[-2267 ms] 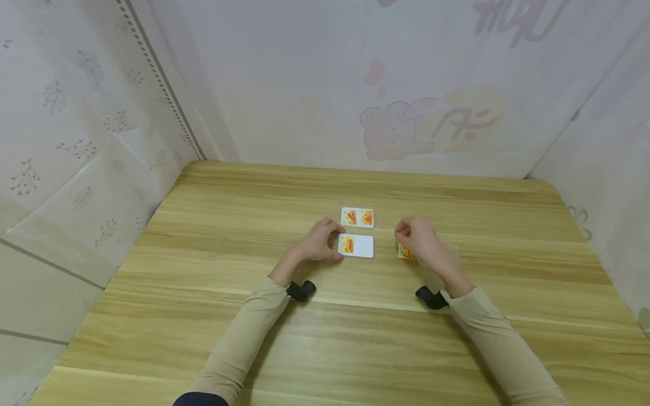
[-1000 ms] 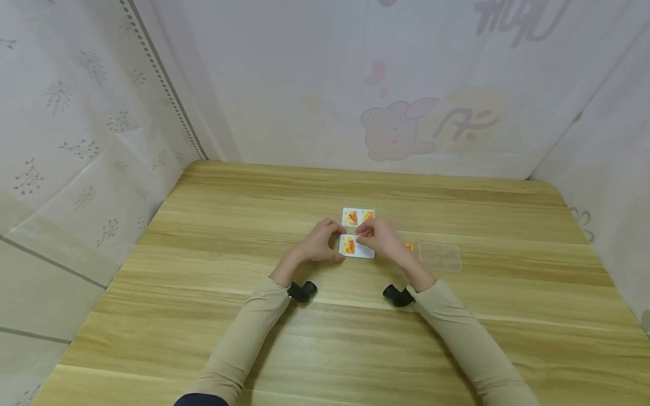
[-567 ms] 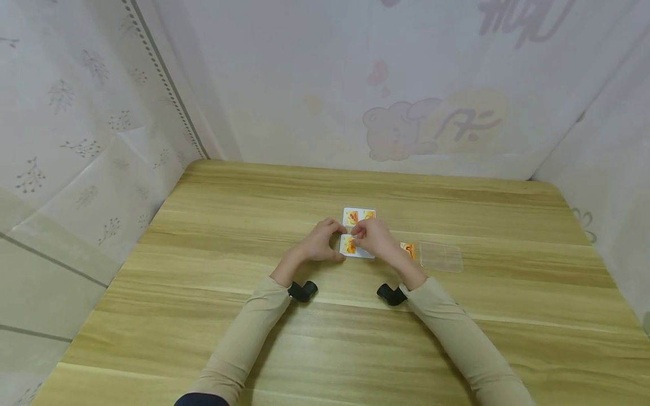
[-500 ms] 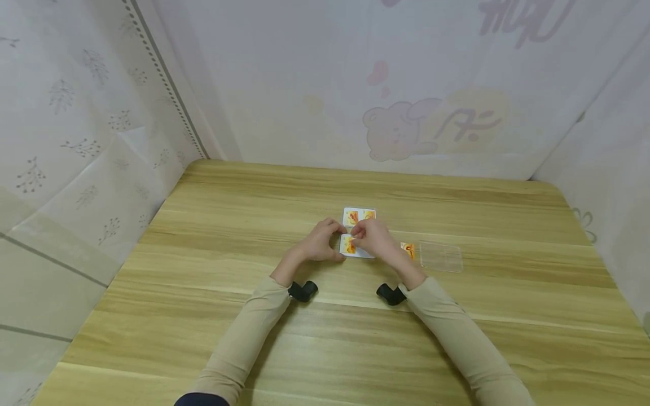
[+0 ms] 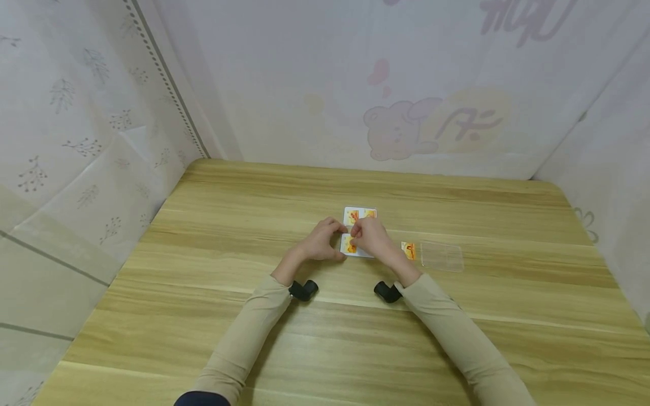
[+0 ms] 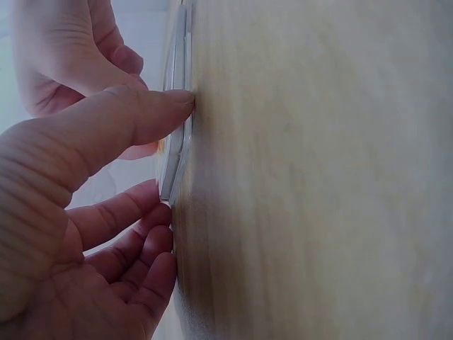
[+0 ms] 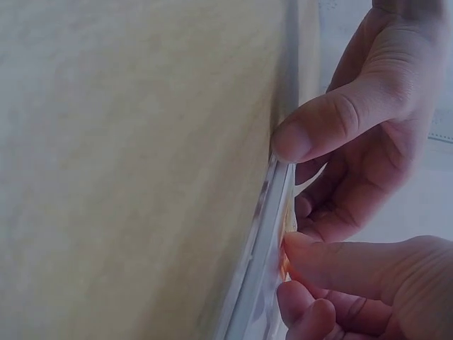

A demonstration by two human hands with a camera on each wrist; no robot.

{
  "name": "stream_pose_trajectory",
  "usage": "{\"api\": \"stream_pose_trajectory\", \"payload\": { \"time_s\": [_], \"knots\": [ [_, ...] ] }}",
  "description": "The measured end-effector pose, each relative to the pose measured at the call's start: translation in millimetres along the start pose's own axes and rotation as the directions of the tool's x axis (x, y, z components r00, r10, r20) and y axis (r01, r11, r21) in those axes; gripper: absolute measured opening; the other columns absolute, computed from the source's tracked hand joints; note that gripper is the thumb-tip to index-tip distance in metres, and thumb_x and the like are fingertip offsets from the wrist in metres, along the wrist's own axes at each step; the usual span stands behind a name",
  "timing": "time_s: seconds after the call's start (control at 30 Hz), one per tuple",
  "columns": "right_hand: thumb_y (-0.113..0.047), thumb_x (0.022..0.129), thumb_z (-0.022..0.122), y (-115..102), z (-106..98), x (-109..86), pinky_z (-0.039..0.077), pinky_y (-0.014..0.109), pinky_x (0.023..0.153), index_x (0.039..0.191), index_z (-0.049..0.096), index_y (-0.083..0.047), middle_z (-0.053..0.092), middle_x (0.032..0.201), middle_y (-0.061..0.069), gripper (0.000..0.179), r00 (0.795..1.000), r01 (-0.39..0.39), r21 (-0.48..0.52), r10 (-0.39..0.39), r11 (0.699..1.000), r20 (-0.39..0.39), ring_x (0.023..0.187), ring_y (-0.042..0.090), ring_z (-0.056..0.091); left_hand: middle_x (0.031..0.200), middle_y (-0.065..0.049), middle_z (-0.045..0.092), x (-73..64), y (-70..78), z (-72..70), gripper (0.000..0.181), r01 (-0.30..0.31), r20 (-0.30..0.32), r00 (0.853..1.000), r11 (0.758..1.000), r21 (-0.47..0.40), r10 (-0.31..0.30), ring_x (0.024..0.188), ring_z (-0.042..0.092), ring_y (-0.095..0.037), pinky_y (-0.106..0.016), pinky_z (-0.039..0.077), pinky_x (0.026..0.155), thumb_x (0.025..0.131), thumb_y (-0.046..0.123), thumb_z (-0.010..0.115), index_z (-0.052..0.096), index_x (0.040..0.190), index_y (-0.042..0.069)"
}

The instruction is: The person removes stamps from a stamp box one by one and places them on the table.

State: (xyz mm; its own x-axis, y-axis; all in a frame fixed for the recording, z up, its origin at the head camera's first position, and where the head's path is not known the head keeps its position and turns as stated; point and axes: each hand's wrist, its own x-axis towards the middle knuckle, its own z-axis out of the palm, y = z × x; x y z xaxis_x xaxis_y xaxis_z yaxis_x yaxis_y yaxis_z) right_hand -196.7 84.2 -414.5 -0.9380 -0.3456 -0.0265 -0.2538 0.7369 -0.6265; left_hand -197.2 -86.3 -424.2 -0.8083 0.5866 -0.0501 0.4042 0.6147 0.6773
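My left hand (image 5: 319, 241) grasps the flat white case (image 6: 175, 156) at its 9 o'clock end, thumb at the near edge, fingers at the far one; my right hand (image 5: 373, 235) reaches in from 4 o'clock, fingertips drawn together against its face; whether they pinch anything I cannot tell; the case is thin and clear-edged, with an orange-yellow picture (image 5: 350, 246) towards 9 o'clock; at 12 o'clock lies a second case (image 5: 361, 214) bearing two such pictures; at 3 o'clock an orange card (image 5: 408, 251) lies just beside a see-through tray (image 5: 442, 256).
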Motion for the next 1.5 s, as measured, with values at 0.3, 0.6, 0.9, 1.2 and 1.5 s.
{"api": "stream_pose_trajectory", "payload": {
  "time_s": [0.3, 0.6, 0.9, 1.2, 1.5],
  "knots": [
    [0.004, 0.074, 0.072, -0.1, -1.1, 3.0, 0.041, 0.022, 0.055, 0.071, 0.06, 0.0, 0.058, 0.066, 0.007, 0.012, 0.999, 0.024, -0.013, -0.024, 1.0, -0.022, 0.061, 0.016, 0.051, 0.118, -0.017, 0.05, 0.5, 0.7, -0.8, 0.05, -0.034, -0.01, 0.999, 0.999, 0.012, 0.034, 0.116, 0.044, -0.032, -0.042, 0.035, 0.102, 0.071, 0.009, 0.079, 0.056, 0.114, -0.005],
    [0.004, 0.075, 0.071, -1.0, -1.8, 2.2, 0.039, 0.021, 0.054, 0.068, 0.06, -0.002, 0.058, 0.065, 0.005, 0.014, 1.0, 0.008, -0.001, -0.008, 1.0, -0.013, 0.06, 0.015, 0.049, 0.116, -0.017, 0.05, 1.4, -1.4, 0.3, 0.05, -0.035, -0.011, 0.999, 0.999, 0.02, 0.036, 0.115, 0.044, -0.031, -0.042, 0.035, 0.102, 0.07, 0.009, 0.08, 0.057, 0.113, -0.005],
    [0.004, 0.075, 0.07, -0.4, -1.5, 0.1, 0.042, 0.023, 0.056, 0.064, 0.062, -0.003, 0.061, 0.064, 0.004, 0.015, 1.0, 0.017, 0.019, -0.016, 1.0, -0.023, 0.061, 0.015, 0.052, 0.117, -0.017, 0.049, 0.2, -1.3, 0.6, 0.05, -0.029, -0.006, 1.0, 1.0, 0.013, 0.029, 0.116, 0.043, -0.031, -0.042, 0.034, 0.102, 0.071, 0.009, 0.08, 0.056, 0.114, -0.004],
    [0.003, 0.077, 0.069, 1.0, -2.5, -0.7, 0.042, 0.022, 0.055, 0.066, 0.064, -0.002, 0.063, 0.066, 0.004, 0.013, 1.0, 0.014, 0.029, -0.014, 0.999, -0.015, 0.063, 0.015, 0.054, 0.117, -0.016, 0.049, 0.1, -1.5, 0.9, 0.05, -0.02, -0.005, 1.0, 1.0, 0.012, 0.02, 0.116, 0.043, -0.031, -0.042, 0.034, 0.102, 0.071, 0.009, 0.079, 0.056, 0.114, -0.003],
    [0.0, 0.076, 0.072, 3.7, -4.9, -1.9, 0.041, 0.021, 0.056, 0.066, 0.068, -0.002, 0.065, 0.064, 0.004, 0.011, 1.0, 0.001, 0.06, -0.001, 0.998, -0.004, 0.063, 0.014, 0.054, 0.117, -0.016, 0.049, 0.4, -2.4, 1.3, 0.05, -0.027, -0.005, 1.0, 0.999, 0.02, 0.027, 0.115, 0.043, -0.031, -0.042, 0.035, 0.101, 0.071, 0.01, 0.079, 0.056, 0.113, -0.004]
  ]
}}
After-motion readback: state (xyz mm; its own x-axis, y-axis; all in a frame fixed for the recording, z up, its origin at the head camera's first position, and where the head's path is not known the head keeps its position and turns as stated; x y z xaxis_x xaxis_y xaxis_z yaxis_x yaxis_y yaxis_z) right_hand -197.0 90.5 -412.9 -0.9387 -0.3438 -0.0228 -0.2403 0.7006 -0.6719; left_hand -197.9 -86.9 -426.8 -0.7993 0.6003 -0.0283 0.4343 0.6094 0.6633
